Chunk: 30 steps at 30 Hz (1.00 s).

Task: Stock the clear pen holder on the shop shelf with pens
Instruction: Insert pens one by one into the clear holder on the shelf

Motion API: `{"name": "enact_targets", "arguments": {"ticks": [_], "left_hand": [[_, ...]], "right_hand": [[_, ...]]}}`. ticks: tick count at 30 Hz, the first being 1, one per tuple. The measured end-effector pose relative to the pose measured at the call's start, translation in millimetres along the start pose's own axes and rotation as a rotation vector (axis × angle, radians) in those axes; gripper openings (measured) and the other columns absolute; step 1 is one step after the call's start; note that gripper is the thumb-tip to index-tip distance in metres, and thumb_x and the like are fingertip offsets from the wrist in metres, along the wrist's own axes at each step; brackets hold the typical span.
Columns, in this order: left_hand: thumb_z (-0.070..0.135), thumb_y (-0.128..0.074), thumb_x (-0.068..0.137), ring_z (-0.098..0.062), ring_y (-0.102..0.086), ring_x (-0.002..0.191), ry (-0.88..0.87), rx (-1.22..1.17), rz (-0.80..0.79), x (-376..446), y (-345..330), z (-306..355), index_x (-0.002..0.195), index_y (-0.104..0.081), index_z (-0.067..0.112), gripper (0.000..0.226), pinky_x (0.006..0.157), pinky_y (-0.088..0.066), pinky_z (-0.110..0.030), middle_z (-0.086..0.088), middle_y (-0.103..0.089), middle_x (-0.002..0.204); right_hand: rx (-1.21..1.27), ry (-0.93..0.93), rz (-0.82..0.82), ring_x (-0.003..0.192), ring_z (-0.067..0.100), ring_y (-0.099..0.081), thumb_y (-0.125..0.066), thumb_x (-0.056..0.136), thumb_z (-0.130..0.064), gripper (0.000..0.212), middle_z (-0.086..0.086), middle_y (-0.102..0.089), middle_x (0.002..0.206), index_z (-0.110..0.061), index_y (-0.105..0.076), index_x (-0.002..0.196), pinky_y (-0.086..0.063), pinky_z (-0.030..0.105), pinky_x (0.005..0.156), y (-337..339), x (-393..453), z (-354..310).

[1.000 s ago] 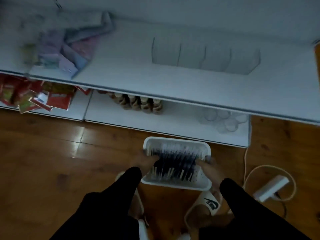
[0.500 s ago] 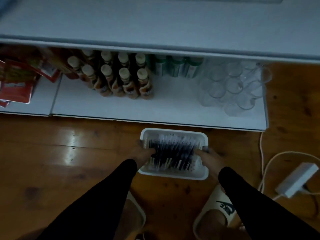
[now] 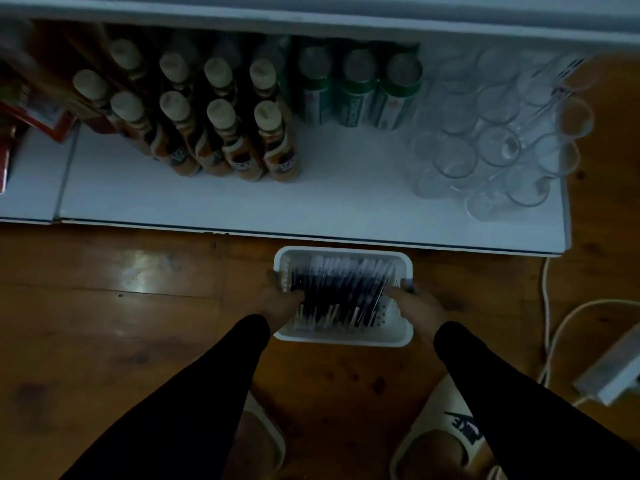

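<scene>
**The basket of pens goes down to the floor**

The view has dropped. A second ago the top shelf with the clear pen holder was in sight, up at 12 o'clock. Now it is gone from the picture, and only the low shelf (image 3: 311, 206) shows, with its brown bottles (image 3: 221, 133), green cans (image 3: 356, 95) and clear cups (image 3: 498, 147). The white basket (image 3: 341, 336) sits lower too, near the wooden floor (image 3: 138, 323) just in front of the low shelf. I think it is being set down, but the picture is dark and I cannot tell if it touches the floor yet.

What does that mean? No pen is in the holder yet. The filling has not started. The basket is being put where it is easy to reach.

The left hand (image 3: 282, 303) grips the basket's side at 9 o'clock, fingers curled over the rim. The right hand (image 3: 414, 301) grips the side at 3 o'clock the same way.

The pens (image 3: 337, 292) lie flat in the basket, side by side. Their long way runs from 6 o'clock to 12 o'clock, leaning a bit. The pale ends point to 6 o'clock, toward the person's slippers (image 3: 446, 445).
</scene>
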<state>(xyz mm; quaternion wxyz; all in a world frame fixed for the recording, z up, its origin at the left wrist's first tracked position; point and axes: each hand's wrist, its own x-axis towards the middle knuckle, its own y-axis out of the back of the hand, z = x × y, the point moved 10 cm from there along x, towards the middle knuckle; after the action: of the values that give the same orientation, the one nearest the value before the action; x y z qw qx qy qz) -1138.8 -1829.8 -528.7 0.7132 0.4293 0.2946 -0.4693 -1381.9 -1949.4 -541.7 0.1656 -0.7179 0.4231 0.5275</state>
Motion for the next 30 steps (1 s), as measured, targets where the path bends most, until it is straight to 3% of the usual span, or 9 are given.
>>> {"name": "enact_targets", "arguments": {"ticks": [3,5,8,12,14,16,20,25,30], "left_hand": [[0.025,-0.054,0.090,-0.018,-0.042,0.054,-0.128,0.137,0.211,-7,15,16,0.128,-0.038,0.005,0.046,0.047,-0.034,-0.029,-0.023,-0.057,0.095],[0.024,-0.052,0.091,-0.017,-0.036,0.049,-0.245,0.189,0.305,-16,17,36,0.111,-0.048,0.008,0.026,0.048,-0.031,-0.030,-0.025,-0.056,0.090],[0.019,-0.052,0.091,-0.016,-0.031,0.049,-0.288,0.221,0.181,-18,-5,54,0.075,-0.039,0.017,0.021,0.050,-0.029,-0.029,-0.003,-0.037,0.061],[0.034,-0.054,0.092,-0.028,-0.056,0.073,-0.136,0.299,0.069,-4,-35,37,0.112,-0.052,0.001,0.039,0.062,-0.043,-0.037,-0.016,-0.056,0.084],[0.038,-0.054,0.091,-0.035,-0.060,0.100,-0.089,0.332,0.056,8,-45,28,0.132,-0.041,0.001,0.057,0.077,-0.050,-0.042,-0.022,-0.057,0.118],[0.040,-0.056,0.090,-0.035,-0.059,0.105,-0.061,0.326,0.050,16,-53,24,0.139,-0.033,0.003,0.065,0.082,-0.053,-0.041,-0.021,-0.053,0.127],[0.035,-0.061,0.086,-0.032,-0.058,0.104,-0.044,0.255,0.020,26,-69,23,0.132,-0.038,0.006,0.059,0.087,-0.053,-0.044,-0.016,-0.050,0.126],[0.037,-0.068,0.080,-0.031,-0.058,0.106,-0.063,0.200,0.011,31,-82,26,0.124,-0.041,0.006,0.060,0.087,-0.053,-0.040,-0.015,-0.054,0.121],[0.030,-0.077,0.072,-0.018,-0.059,0.087,-0.068,0.127,-0.051,37,-84,22,0.104,-0.044,0.012,0.049,0.064,-0.050,-0.026,-0.002,-0.059,0.100]], "right_hand": [[-0.164,0.141,0.223,0.073,0.019,-0.051,-0.055,0.094,-0.037,0.020,0.001,-0.050,0.081,-0.017,-0.051,0.097,-0.045,0.035,0.072,17,-7,-17],[-0.335,0.336,0.435,0.079,0.020,-0.050,-0.049,0.097,-0.034,0.025,0.005,-0.052,0.093,-0.013,-0.053,0.109,-0.045,0.035,0.074,28,-27,-46],[-0.446,0.461,0.340,0.067,0.021,-0.049,-0.043,0.101,-0.033,0.016,0.004,-0.054,0.082,-0.021,-0.053,0.102,-0.040,0.034,0.065,5,-39,-67],[-0.477,0.312,0.123,0.051,0.021,-0.035,-0.043,0.102,-0.034,0.033,0.008,-0.036,0.062,-0.011,-0.046,0.079,-0.030,0.031,0.054,-34,-20,-50],[-0.469,0.209,0.082,0.063,0.022,-0.056,-0.045,0.100,-0.038,0.031,0.015,-0.056,0.075,-0.010,-0.052,0.111,-0.041,0.032,0.055,-41,-10,-35],[-0.435,0.111,0.052,0.094,0.031,-0.064,-0.046,0.100,-0.040,0.054,0.021,-0.064,0.106,-0.006,-0.034,0.140,-0.052,0.039,0.071,-41,-3,-22],[-0.368,0.112,0.093,0.118,0.031,-0.056,-0.048,0.100,-0.036,0.050,0.017,-0.058,0.129,-0.011,-0.036,0.142,-0.048,0.032,0.089,-36,8,-21],[-0.285,0.195,0.097,0.080,0.013,-0.059,-0.045,0.100,-0.028,0.023,-0.001,-0.062,0.092,-0.015,-0.050,0.119,-0.051,0.034,0.077,-46,19,-22],[-0.295,0.217,0.093,0.091,0.020,-0.057,-0.043,0.102,-0.027,0.026,0.004,-0.059,0.101,-0.013,-0.048,0.123,-0.047,0.032,0.080,-48,24,-21]]}}
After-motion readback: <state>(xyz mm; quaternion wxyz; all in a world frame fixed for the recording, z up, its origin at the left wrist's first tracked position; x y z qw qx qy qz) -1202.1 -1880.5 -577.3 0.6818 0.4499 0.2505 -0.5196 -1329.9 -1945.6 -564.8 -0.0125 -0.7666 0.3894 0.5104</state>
